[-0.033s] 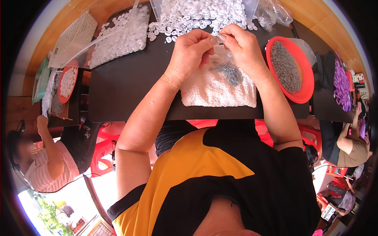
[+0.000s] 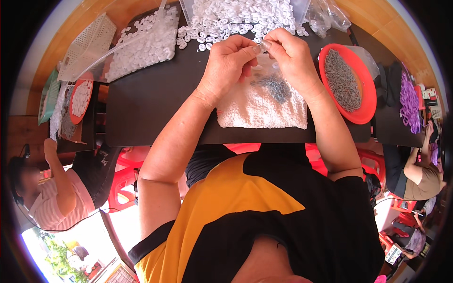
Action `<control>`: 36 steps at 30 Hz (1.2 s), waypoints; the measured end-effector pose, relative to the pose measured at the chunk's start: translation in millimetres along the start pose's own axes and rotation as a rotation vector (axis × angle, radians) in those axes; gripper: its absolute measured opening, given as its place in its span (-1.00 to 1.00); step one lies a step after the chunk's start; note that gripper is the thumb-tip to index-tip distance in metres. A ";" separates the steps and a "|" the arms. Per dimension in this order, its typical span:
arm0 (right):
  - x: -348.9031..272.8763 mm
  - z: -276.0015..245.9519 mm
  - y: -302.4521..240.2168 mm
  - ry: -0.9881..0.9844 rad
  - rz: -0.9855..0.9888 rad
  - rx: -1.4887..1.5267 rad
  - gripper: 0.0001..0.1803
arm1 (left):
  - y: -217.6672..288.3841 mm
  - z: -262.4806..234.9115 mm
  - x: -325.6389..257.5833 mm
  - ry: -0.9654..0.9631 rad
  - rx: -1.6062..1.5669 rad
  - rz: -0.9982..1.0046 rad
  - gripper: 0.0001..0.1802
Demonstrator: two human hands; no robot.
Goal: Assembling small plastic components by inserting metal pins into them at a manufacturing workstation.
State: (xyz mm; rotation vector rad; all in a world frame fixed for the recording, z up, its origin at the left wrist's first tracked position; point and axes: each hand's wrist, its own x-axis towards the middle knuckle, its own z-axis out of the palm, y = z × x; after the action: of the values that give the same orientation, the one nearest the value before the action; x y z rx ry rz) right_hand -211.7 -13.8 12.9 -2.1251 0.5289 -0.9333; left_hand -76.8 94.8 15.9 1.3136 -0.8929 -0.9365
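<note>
Above the far edge of a cream cloth (image 2: pixel 259 115), my left hand (image 2: pixel 230 61) and my right hand (image 2: pixel 291 55) meet with fingertips pinched together. Both are closed around a small white piece (image 2: pixel 263 47), mostly hidden by the fingers. On the cloth lies a loose heap of small grey metal parts (image 2: pixel 276 88). A couple of small white pieces sit on its far part, near my fingers. Just beyond my hands, oval white plastic pieces (image 2: pixel 203 40) are scattered over the dark table.
A clear bin (image 2: pixel 302 14) of white pieces stands at the back, with a filled clear bag (image 2: pixel 141 49) to its left. At right is a red tray (image 2: pixel 369 101) of grey metal parts, and beyond it purple straps (image 2: pixel 409 101). Co-workers sit at both sides.
</note>
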 end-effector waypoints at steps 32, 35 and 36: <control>-8.4 10.3 -3.6 0.049 -0.238 -0.157 -0.87 | -0.9 -1.8 -2.9 0.050 -0.076 -0.103 -0.85; -11.8 13.2 -3.5 0.052 -0.188 -0.135 -0.86 | 3.0 0.1 -6.7 0.061 -0.203 -0.164 -0.85; -10.5 14.0 -0.4 0.054 -0.190 -0.138 -0.86 | 3.1 0.0 -5.7 0.059 -0.203 -0.161 -0.85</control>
State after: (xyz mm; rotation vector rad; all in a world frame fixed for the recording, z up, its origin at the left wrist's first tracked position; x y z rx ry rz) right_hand -207.9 -0.5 2.1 -2.3106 0.4339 -1.0899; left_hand -78.7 100.2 19.0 1.2435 -0.6359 -1.0786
